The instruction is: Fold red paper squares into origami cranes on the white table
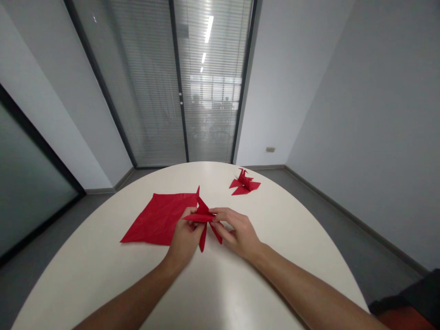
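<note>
Between my two hands is a red folded paper figure, with a thin point rising at the far side and two narrow tips hanging toward me. My left hand grips its left part, the fingers partly hidden beneath the paper. From the right, my right hand pinches the figure between thumb and fingers. A creased sheet of red paper lies flat behind and to the left of my left hand. Farther back on the right sit red folded paper cranes, touching one another; their exact number is hard to tell.
All of this is on a round white table. Beyond its far edge stand a glass door with blinds and white walls. A dark and red object, partly cut off, is at the lower right beside the table.
</note>
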The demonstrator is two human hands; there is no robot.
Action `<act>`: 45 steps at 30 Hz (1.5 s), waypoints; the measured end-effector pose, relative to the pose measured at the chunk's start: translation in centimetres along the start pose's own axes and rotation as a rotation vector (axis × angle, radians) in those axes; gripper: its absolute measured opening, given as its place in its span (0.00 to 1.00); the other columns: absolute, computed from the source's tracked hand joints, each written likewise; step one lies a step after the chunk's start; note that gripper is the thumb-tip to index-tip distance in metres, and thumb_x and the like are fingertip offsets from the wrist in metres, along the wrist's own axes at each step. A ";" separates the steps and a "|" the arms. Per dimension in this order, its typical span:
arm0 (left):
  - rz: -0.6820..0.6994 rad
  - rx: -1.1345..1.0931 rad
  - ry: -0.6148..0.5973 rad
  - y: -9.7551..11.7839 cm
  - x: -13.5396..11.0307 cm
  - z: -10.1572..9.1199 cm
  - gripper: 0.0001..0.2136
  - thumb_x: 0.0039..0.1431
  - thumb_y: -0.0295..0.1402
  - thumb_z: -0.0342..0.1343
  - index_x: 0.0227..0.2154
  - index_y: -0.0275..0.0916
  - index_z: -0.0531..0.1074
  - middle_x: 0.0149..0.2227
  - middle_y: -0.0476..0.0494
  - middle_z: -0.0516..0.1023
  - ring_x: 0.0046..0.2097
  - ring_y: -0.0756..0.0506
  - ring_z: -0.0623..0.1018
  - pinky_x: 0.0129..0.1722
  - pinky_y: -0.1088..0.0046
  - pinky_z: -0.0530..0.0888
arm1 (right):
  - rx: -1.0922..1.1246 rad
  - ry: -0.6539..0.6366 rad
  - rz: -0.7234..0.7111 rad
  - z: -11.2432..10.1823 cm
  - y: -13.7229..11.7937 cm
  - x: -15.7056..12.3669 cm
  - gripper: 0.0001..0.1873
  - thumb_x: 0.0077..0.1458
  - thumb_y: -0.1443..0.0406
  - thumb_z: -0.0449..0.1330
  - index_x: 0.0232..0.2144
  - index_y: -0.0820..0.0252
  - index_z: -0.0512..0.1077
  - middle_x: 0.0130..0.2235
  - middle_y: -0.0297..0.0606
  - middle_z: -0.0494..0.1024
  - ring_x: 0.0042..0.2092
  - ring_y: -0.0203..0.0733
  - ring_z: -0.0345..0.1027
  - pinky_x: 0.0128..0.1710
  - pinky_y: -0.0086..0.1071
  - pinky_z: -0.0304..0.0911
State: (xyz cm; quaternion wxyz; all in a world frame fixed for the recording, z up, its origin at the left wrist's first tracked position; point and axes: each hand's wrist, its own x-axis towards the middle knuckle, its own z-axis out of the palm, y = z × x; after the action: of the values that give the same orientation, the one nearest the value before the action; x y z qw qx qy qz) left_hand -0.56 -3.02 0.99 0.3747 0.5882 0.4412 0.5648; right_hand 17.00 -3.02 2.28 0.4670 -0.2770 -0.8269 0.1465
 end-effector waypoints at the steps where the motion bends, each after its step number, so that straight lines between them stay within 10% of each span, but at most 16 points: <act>1: -0.005 0.018 -0.003 0.0 0.0 0.0 0.04 0.54 0.30 0.59 0.33 0.38 0.72 0.34 0.46 0.79 0.36 0.45 0.79 0.38 0.70 0.75 | 0.013 0.003 0.028 0.0 -0.1 0.0 0.06 0.63 0.68 0.57 0.40 0.53 0.72 0.50 0.42 0.79 0.50 0.44 0.75 0.49 0.38 0.70; 10: -0.042 -0.057 -0.121 -0.1 -0.7 0.1 0.09 0.62 0.34 0.53 0.42 0.38 0.72 0.39 0.43 0.80 0.41 0.44 0.80 0.42 0.69 0.75 | 0.325 0.219 0.359 0.7 0.2 0.4 0.10 0.61 0.62 0.60 0.45 0.55 0.71 0.48 0.42 0.78 0.44 0.42 0.74 0.45 0.37 0.69; 19: -0.024 -0.024 -0.082 -0.1 -0.6 0.0 0.07 0.61 0.32 0.52 0.38 0.37 0.73 0.35 0.45 0.79 0.36 0.45 0.78 0.37 0.72 0.74 | 0.570 0.086 0.538 1.0 0.6 0.4 0.14 0.57 0.54 0.64 0.36 0.59 0.75 0.32 0.35 0.77 0.34 0.38 0.71 0.38 0.33 0.66; 38: 0.005 0.156 -0.035 -0.4 -0.7 -0.2 0.02 0.55 0.26 0.53 0.29 0.39 0.69 0.27 0.50 0.73 0.26 0.49 0.72 0.26 0.76 0.66 | 0.871 -0.003 0.655 1.4 1.2 0.7 0.20 0.47 0.54 0.71 0.25 0.59 0.66 0.23 0.27 0.70 0.24 0.31 0.61 0.26 0.26 0.55; 45: -0.033 0.036 -0.032 0.2 -0.7 -0.1 0.07 0.60 0.35 0.54 0.32 0.38 0.73 0.31 0.46 0.78 0.31 0.47 0.76 0.33 0.73 0.72 | 0.932 0.070 0.717 0.7 1.4 1.0 0.20 0.43 0.61 0.72 0.38 0.59 0.70 0.31 0.31 0.78 0.29 0.35 0.70 0.31 0.29 0.64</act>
State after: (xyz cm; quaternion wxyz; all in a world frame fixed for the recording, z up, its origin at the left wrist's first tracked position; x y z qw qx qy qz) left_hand -0.60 -3.78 0.96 0.3804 0.5965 0.4548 0.5410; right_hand 16.39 -1.29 1.90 0.4879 -0.3095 -0.5141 0.6340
